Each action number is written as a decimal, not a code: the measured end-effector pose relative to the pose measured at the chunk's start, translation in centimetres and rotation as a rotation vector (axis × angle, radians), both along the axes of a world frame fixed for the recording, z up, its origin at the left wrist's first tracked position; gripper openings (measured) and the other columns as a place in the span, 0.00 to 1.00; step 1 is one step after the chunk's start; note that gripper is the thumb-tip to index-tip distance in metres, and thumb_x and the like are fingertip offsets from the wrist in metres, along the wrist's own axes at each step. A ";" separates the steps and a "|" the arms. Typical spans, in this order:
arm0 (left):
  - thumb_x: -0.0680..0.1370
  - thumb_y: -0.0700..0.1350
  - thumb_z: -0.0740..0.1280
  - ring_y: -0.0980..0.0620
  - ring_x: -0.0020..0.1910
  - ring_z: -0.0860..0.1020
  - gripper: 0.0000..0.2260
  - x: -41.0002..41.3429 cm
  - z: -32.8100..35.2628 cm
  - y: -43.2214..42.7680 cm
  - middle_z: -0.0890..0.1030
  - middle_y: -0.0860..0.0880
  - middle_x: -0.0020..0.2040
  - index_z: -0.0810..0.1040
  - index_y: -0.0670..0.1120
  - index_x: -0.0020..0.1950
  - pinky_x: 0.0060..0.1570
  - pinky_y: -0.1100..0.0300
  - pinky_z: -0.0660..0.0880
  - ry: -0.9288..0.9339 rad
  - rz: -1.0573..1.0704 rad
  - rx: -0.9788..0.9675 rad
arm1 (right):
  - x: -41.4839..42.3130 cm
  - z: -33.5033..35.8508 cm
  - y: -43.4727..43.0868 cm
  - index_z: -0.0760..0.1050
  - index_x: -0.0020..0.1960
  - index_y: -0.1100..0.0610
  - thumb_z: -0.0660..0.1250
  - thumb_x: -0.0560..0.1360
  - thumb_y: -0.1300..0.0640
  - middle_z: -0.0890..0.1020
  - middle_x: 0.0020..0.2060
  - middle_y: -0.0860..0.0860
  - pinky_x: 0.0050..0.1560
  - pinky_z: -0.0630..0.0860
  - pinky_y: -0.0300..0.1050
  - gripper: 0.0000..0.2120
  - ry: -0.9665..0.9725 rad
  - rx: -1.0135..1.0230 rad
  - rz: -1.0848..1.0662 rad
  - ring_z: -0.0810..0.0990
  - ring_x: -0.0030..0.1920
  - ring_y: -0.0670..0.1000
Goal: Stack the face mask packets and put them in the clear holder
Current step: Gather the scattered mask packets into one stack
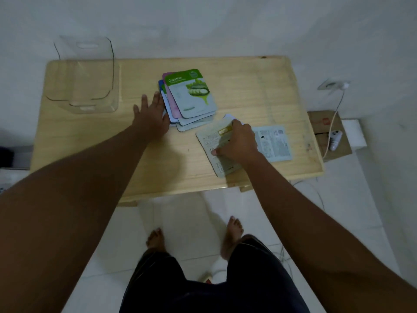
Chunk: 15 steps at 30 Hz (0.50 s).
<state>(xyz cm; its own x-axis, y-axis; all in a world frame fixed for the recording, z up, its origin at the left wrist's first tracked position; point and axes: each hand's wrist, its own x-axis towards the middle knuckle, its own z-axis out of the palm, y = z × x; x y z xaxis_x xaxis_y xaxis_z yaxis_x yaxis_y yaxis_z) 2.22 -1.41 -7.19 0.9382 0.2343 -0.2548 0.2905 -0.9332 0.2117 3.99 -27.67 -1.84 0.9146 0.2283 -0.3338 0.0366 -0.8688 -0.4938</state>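
One wooden bench point(90, 159) fills the middle of the view, standing on a white tiled floor against a white wall. At its far left corner stands one clear holder point(84, 75), upright and with nothing visible inside it.

Near the middle of the bench lies one fanned stack of face mask packets point(187, 98); about five or six edges show, though the exact count cannot be told. The top one is a green and white cucumber packet point(194, 93), face up. Two more packets lie apart from the stack toward the right front: a pale packet point(214, 141), back side up, and a light blue packet point(274, 143) just beside it, also back side up.

The left hand point(151, 116) lies flat and spread on the bench, its fingers point(155, 98) touching the left edge of the stack and gripping nothing. The right hand point(237, 143) rests on the pale packet, fingers curled and pinching its upper edge, the thumb pressed on its face.
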 end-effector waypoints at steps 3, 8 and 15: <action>0.81 0.47 0.55 0.31 0.77 0.50 0.28 -0.1 -0.2 0.1 0.54 0.44 0.80 0.52 0.44 0.80 0.70 0.31 0.53 -0.010 -0.001 -0.014 | 0.5 0.0 -0.2 0.74 0.53 0.54 0.81 0.64 0.52 0.76 0.43 0.47 0.46 0.76 0.45 0.23 -0.022 0.037 -0.067 0.77 0.48 0.51; 0.82 0.48 0.54 0.32 0.77 0.49 0.27 -0.1 -0.2 0.0 0.53 0.44 0.81 0.51 0.44 0.80 0.71 0.31 0.52 -0.011 -0.009 0.003 | 1.5 0.2 -0.8 0.78 0.40 0.56 0.73 0.72 0.52 0.80 0.33 0.48 0.34 0.74 0.42 0.08 -0.045 0.123 -0.135 0.80 0.38 0.52; 0.81 0.49 0.54 0.32 0.78 0.49 0.28 -0.1 0.0 0.1 0.52 0.44 0.81 0.51 0.45 0.80 0.71 0.32 0.53 -0.002 -0.014 -0.008 | 3.9 3.1 -0.6 0.84 0.39 0.52 0.72 0.73 0.54 0.86 0.37 0.51 0.44 0.83 0.48 0.04 -0.008 0.409 -0.217 0.85 0.41 0.50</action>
